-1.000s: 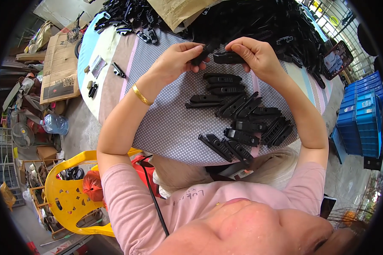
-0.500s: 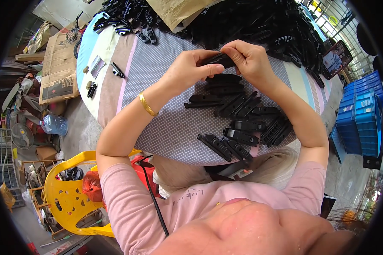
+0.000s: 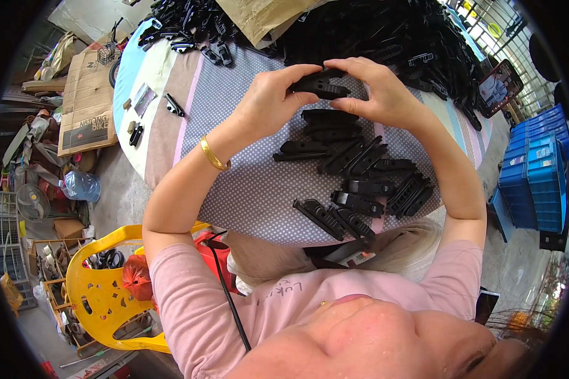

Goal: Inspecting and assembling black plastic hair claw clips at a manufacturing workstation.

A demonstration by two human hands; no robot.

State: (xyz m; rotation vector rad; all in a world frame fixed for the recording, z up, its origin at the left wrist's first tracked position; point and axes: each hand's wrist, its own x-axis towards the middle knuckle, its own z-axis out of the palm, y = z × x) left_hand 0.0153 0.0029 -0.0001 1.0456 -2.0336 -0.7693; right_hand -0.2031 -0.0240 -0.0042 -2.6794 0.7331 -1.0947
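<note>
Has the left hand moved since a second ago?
Yes, slightly: the left hand has shifted rightward and toward the person, judged against the yellow chair.

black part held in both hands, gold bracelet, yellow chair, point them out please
Held black part (image 3: 321,87), head view: middle of its body
Gold bracelet (image 3: 212,155), head view: outer face of its band
Yellow chair (image 3: 100,278), head view: its perforated panel

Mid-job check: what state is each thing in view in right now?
Left hand: gripping a black part
Right hand: gripping the same part
Black part: held between both hands
Nearer black parts: set out on the tablecloth
Black heap: piled loosely
Phone: tilted, screen lit
Blue crates: stacked
Fan: running or not, cannot tell
</note>
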